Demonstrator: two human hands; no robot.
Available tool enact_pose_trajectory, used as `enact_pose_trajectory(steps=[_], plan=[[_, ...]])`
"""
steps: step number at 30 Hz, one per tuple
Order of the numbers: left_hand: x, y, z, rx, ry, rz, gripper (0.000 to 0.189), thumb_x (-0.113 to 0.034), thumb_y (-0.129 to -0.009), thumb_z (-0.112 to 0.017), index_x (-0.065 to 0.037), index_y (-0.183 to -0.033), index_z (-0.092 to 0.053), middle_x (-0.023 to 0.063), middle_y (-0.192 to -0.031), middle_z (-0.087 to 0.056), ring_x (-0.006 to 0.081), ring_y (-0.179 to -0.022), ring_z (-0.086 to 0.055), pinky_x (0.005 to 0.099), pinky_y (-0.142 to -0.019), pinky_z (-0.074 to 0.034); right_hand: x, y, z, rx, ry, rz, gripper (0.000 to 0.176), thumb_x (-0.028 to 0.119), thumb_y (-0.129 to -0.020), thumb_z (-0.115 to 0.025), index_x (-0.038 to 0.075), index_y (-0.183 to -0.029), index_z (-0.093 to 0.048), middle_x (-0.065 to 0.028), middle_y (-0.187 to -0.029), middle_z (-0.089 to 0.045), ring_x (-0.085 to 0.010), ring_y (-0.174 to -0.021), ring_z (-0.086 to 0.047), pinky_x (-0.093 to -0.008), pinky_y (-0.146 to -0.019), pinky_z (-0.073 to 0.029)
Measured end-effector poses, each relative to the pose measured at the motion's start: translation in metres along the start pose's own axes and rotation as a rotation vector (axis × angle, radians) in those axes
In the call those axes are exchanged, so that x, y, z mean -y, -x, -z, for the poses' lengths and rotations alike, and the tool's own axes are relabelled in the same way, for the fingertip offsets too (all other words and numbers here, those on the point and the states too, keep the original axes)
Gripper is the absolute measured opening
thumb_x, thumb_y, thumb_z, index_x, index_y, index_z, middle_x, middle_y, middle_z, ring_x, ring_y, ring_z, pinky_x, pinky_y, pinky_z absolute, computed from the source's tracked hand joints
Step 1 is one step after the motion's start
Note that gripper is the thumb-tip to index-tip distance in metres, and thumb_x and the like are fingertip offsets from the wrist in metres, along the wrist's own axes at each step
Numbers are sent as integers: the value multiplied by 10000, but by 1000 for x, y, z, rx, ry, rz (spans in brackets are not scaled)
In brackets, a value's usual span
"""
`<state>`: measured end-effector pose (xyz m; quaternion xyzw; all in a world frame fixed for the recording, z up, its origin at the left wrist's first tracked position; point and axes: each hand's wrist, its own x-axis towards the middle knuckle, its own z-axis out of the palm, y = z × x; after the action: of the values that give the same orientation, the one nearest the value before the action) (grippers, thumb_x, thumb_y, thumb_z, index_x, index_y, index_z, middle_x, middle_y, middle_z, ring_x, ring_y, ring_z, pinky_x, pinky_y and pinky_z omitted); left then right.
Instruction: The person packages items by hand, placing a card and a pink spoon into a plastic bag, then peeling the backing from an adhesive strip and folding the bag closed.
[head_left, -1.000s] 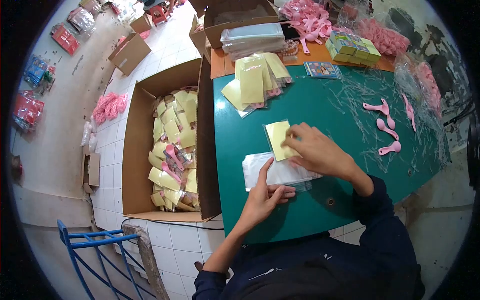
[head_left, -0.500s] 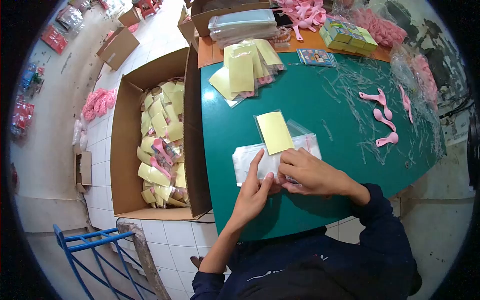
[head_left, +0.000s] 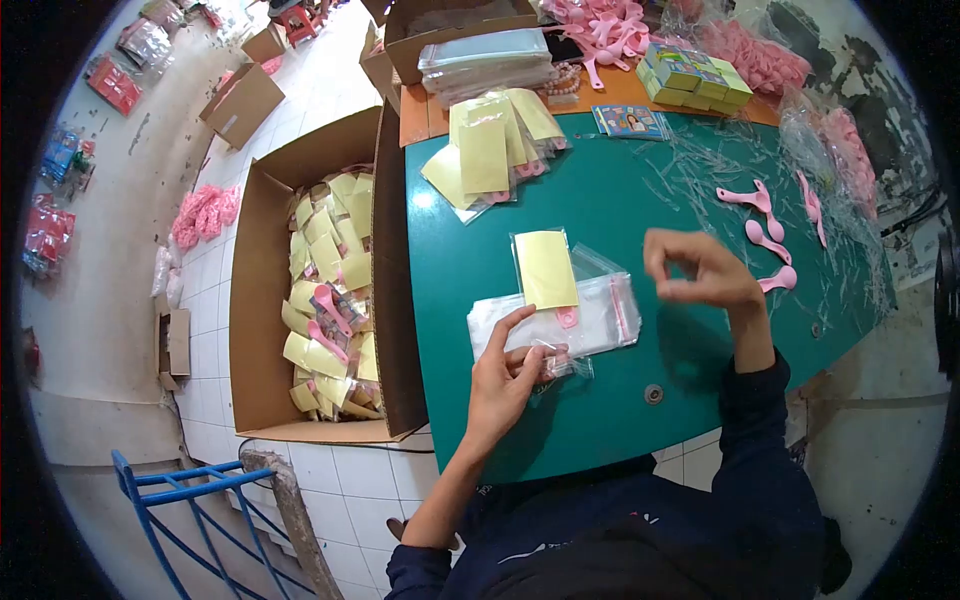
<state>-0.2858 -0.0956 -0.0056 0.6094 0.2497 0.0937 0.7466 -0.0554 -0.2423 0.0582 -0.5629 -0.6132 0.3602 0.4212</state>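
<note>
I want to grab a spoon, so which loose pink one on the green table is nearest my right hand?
The lowest pink spoon, by the wrist of your right hand; the others lie farther off.

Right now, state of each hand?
Left hand: closed on clear plastic below the yellow card.
Right hand: raised over the green table, fingers curled; can't tell if it pinches anything.

Dark navy top [head_left: 690,500], sleeves [head_left: 756,398] to forearms, white print [head_left: 532,549] on front.
</note>
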Motion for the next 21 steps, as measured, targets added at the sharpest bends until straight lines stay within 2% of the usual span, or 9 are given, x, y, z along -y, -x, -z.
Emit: enact_pose_trajectory(steps=[2,4,5,8,14,21], plan=[[2,-1,-1,11,17,8,449,-65,-896,-534,-62,-1312,-364,111,-857,-687,93,-756,-623,229,-667,-505,0,-1,3,-131,138,-108,156,145,-774,-661,27,-828,-575,-54,-814,-553,-146,-759,-538,-271,-688,-439],[3,0,-1,19,-3,19,445,-67,-896,-533,-61,-1310,-367,109,-850,-687,92,-756,-623,229,-662,-505,5,-15,-31,-97,134,-81,176,143,-769,-659,22,-864,-573,-77,-840,-565,-184,-799,-564,-294,-715,-458],[3,0,-1,24,-32,22,444,-66,-898,-530,-65,-1311,-367,109,-846,-687,92,-757,-623,230,-660,-506,9,-20,-48,-50,208,-27,182,132,-761,-654,31,-878,-558,-94,-881,-551,-227,-838,-551,-330,-731,-448],[1,2,1,40,-80,33,451,-63,-900,-523,-81,-1321,-362,112,-826,-685,95,-760,-623,235,-657,-508,11,-25,-87,-91,548,50,218,146,-733,-665,34,-872,-540,-104,-915,-529,-259,-873,-525,-371,-751,-425],[6,2,0,44,10,54,476,-45,-904,-500,-106,-1347,-333,104,-787,-669,116,-757,-631,258,-673,-517,9,-25,-105,-89,845,135,237,170,-707,-659,32,-853,-532,-95,-882,-506,-248,-881,-516,-380,-759,-402],[3,2,0,58,54,35,474,-16,-903,-484,-99,-1345,-334,101,-809,-664,126,-786,-633,255,-690,-520,3,-25,-108,17,773,184,176,155,-744,-621,37,-848,-541,-85,-857,-508,-246,-886,-511,-372,-784,-397]])
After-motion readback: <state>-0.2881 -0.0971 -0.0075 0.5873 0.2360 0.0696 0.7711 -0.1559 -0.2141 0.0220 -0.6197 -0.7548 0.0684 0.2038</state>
